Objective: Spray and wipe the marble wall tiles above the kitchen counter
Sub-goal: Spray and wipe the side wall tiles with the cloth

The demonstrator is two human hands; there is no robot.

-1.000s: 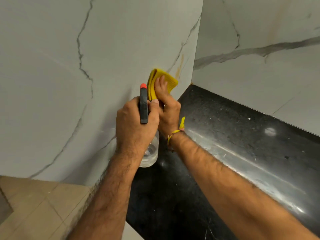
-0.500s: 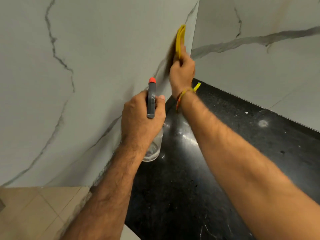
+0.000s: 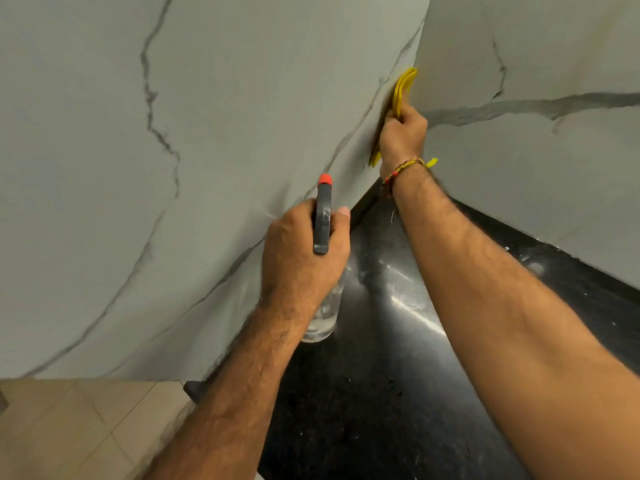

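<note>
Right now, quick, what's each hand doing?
Left hand: grips the spray bottle, held above the counter.
Right hand: holds the yellow cloth against the wall near the corner.

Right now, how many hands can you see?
2. The left hand grips the spray bottle over the counter; the right hand presses the yellow cloth on the wall.
</note>
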